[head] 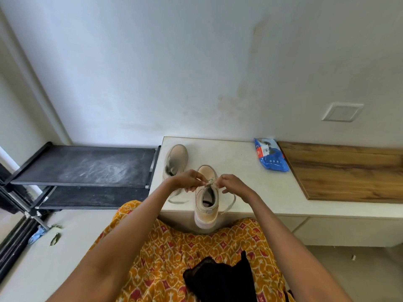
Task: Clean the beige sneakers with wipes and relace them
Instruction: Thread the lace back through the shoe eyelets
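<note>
A patterned orange skirt (174, 253) fills the foreground. Beyond it, the near sneaker (206, 205) sits on the white table (239, 162), heel overhanging the front edge. The left hand (187, 178) and right hand (232, 185) each pinch a lace (210, 182) end over its tongue. The second sneaker (175, 160) lies just behind to the left. A blue wipes pack (270, 156) rests further back, beside a wooden board (349, 171).

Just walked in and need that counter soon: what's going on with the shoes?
A person is lacing the nearer beige sneaker at the counter's front edge. The left hand and right hand each pinch the lace near the top eyelets. The second sneaker sits behind; a blue wipes pack lies to the right.
</note>
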`<state>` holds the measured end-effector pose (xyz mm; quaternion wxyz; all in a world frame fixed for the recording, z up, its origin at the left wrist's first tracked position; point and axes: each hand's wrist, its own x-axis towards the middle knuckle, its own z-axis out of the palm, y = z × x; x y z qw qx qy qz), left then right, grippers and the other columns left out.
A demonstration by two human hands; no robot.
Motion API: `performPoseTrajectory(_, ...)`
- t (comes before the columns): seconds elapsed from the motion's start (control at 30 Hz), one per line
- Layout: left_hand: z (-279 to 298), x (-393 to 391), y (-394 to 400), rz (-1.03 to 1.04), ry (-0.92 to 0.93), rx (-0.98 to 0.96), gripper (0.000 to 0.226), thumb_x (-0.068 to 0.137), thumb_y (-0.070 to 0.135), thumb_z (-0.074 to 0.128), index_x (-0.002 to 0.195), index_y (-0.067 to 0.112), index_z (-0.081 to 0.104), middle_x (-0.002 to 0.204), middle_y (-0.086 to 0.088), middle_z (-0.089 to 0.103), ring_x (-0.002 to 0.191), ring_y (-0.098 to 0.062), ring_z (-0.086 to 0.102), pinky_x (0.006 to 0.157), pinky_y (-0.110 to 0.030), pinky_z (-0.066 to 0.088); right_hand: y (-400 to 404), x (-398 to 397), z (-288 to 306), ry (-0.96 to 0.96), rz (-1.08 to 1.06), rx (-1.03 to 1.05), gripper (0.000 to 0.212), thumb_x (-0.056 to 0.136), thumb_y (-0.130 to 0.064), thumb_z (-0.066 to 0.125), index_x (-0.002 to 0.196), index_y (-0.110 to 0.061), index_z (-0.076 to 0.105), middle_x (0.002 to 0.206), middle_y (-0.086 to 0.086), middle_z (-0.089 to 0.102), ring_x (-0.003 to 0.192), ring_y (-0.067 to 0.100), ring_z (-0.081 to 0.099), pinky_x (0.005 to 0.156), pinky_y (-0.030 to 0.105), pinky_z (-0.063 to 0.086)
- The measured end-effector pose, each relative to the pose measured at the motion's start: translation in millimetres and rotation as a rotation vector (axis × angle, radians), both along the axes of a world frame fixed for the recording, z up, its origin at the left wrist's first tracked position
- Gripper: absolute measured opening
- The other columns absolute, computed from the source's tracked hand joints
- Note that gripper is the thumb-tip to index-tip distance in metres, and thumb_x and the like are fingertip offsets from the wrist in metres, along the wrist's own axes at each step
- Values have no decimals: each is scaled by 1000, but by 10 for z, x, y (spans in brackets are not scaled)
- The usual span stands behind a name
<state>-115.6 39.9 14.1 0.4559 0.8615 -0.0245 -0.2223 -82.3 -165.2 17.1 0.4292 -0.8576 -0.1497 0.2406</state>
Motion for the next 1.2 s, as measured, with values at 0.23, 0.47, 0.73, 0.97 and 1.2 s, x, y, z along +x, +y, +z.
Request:
performPoseTrajectory(0.23,-116,-6,-169,66,-264,223,24,84,34,67,97,14,67,100,-2,65,93,-16,58,82,-33,49,-237,118,294,334,-421,1017,28,100,-27,40,81,-12,53,79,8,68,83,20,65,85,35,52)
performPoseTrajectory(0.47,-203,-25,-198,182,-291,96,17,88,27,64,91,11,69,91,-4,68,76,-13,61,76,-32,54,-78,-8,300,-51,-145,401,25,101,-28,38,83,-15,46,63,0,48,54,12,44,57,27,45)
performPoseTrajectory(0.73,-91,8,-205,238,-174,28,16,90,14,60,92,1,70,67,3,58,61,-3,49,59,-15,40,97,-111,8,-449,234,-96,19,89,-20,64,104,-12,72,97,1,64,84,9,56,68,5,37)
performPoseTrajectory(0.97,-31,22,-131,177,-74,-22,20,88,20,63,92,1,70,77,-1,63,70,-7,54,66,-18,46,149,-134,2,-405,57,-44,10,81,-18,71,87,-16,63,86,-3,67,83,13,64,74,25,52)
performPoseTrajectory(1.2,-37,-31,-102,106,-199,79,21,84,23,70,96,7,72,84,-1,67,69,-4,57,62,-12,46,157,-124,-42,-351,15,-24,6,82,-16,67,84,-18,62,84,-4,66,82,14,63,76,30,55)
